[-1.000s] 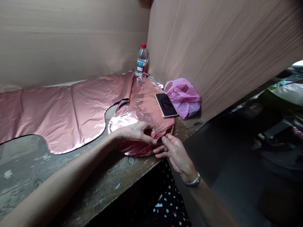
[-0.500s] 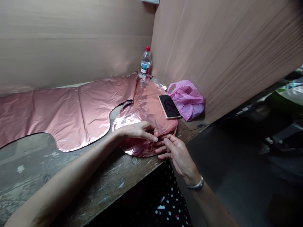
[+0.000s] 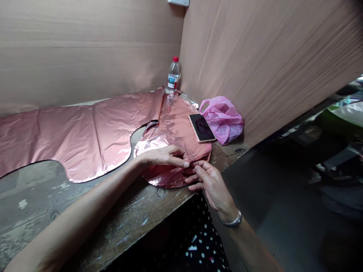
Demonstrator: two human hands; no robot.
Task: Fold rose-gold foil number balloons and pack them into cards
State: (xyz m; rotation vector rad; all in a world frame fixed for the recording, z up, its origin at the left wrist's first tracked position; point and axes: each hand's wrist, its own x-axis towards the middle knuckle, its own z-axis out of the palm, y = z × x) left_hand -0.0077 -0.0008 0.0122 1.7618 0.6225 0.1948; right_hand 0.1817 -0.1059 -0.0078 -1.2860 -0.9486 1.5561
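Observation:
A flat, uninflated rose-gold foil balloon (image 3: 85, 139) with a curved, dark-edged outline lies across the worktop. Its right-hand part (image 3: 178, 124) is shinier and wrinkled. Over the near right end, my left hand (image 3: 168, 155) pinches the foil between thumb and forefinger. Facing it, my right hand (image 3: 211, 183) has thumb and forefinger closed on the same raised fold, the other fingers bent loosely beneath. The two sets of fingertips almost meet. A phone (image 3: 202, 127) rests on the foil just beyond them, screen dark.
A red-capped water bottle (image 3: 173, 73) stands in the corner of the wooden partitions (image 3: 241, 56). Beside the phone sits a crumpled pink plastic bag (image 3: 222, 119). The worn worktop (image 3: 127, 215) ends in a near edge above a polka-dot garment (image 3: 204, 241).
Both hands stay at the same spot on the foil, with only slight finger movement. The whole view has shifted a little.

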